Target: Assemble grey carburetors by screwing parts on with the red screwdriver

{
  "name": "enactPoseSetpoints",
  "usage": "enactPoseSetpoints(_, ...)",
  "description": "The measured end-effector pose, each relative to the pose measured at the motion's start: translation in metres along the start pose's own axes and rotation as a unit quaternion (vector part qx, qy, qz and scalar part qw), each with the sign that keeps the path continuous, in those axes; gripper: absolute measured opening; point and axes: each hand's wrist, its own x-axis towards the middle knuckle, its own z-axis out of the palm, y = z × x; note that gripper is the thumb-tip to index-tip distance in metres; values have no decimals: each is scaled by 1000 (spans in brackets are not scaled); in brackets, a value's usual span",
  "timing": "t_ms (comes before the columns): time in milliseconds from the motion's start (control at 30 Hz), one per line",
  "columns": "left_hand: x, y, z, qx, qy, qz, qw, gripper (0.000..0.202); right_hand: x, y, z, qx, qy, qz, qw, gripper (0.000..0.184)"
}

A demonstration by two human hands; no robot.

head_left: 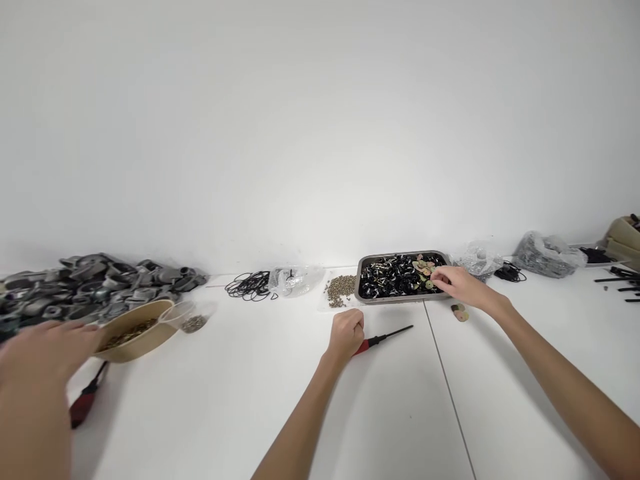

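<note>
Head view: screwdriver (385, 339) gripped in left hand (346, 333).

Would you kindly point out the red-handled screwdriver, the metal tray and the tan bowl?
red-handled screwdriver (393, 335), head view, on its black shaft
metal tray (390, 299), head view, on its near rim
tan bowl (145, 343), head view, on its outer wall

No writing, label, brand, number or sign can be read anywhere in the view. The shallow grey metal tray (400, 298) right of centre, the red-handled screwdriver with a black shaft (385, 338) just below it, the round tan bowl (135, 341) at the left and the crumpled clear plastic bags (297, 280) along the back of the table show plain surfaces. Any fine print on them is too small to make out.
</note>
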Motion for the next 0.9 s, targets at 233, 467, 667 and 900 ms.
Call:
enactPoseSetpoints(233, -4, -3, 1, 12, -5, -11, 1000, 23, 54, 27, 40, -17, 20, 2, 1000, 15)
enactPoseSetpoints(467, -6, -7, 4, 4, -5, -39, 999, 22, 42, 27, 45, -28, 88, -13, 996, 11)
enactPoseSetpoints(667, -2, -5, 2, -2, 7, -43, 999, 22, 37, 30, 27, 8, 126, -1, 992, 20)
enactPoseSetpoints(900, -5, -7, 3, -10, -27, -74, 997, 20, 34, 23, 1, 103, 113, 6, 988, 25)
